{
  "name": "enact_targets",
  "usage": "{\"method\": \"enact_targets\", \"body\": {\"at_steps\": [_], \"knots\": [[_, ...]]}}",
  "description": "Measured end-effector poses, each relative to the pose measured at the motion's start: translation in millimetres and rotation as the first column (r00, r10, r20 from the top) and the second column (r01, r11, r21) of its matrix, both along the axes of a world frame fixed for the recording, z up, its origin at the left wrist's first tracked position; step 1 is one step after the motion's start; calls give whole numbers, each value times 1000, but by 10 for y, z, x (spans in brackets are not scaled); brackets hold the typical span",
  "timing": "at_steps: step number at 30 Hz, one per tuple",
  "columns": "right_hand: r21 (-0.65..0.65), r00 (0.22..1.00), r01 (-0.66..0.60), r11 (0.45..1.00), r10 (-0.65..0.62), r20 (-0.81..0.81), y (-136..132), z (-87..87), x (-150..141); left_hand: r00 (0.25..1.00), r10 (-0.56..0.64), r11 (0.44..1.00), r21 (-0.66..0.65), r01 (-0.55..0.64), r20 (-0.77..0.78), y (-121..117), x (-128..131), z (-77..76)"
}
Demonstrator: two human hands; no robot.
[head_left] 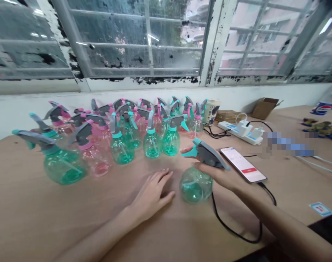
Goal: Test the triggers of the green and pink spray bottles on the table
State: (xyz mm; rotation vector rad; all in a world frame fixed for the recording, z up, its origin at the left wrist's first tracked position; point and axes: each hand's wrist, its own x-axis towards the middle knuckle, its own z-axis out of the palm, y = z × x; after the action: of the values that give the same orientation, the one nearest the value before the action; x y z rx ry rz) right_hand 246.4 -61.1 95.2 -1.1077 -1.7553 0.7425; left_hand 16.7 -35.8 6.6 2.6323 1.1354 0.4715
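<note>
My right hand (209,171) is closed around the neck of a green spray bottle (194,187), under its grey and teal trigger head (209,154). The bottle is upright, at or just above the tabletop; I cannot tell which. My left hand (156,191) lies flat on the table to the left of that bottle, fingers stretched out and holding nothing. Beyond both hands stand several more spray bottles, among them a green one (152,145), another green one (64,165) at the left, and a pink one (97,160).
A phone (243,164) with a lit screen lies to the right, its black cable (236,231) curving over the table (144,240). Behind it are a white power strip (240,133), a paper cup (211,112) and a cardboard box (264,108). A window wall borders the back.
</note>
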Motion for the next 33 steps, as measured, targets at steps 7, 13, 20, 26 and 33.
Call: {"method": "enact_targets", "body": {"at_steps": [7, 13, 20, 26, 33], "knots": [[77, 982, 136, 988, -145, 122, 159, -96, -66, 990, 0, 992, 121, 18, -142, -5, -90, -23], [84, 972, 214, 973, -220, 78, 177, -74, -131, 993, -6, 990, 137, 23, -119, 8, -65, -32], [37, 976, 199, 979, -201, 79, 200, -127, -95, 989, -10, 990, 135, 30, -147, 12, -58, -11], [23, 983, 183, 983, -183, 5, 232, -204, -129, 993, -5, 990, 137, 22, -121, 8, -64, -12], [99, 994, 109, 989, -111, 15, 248, -28, -230, 994, -1, 991, 134, 16, -111, 15, -63, -29]]}}
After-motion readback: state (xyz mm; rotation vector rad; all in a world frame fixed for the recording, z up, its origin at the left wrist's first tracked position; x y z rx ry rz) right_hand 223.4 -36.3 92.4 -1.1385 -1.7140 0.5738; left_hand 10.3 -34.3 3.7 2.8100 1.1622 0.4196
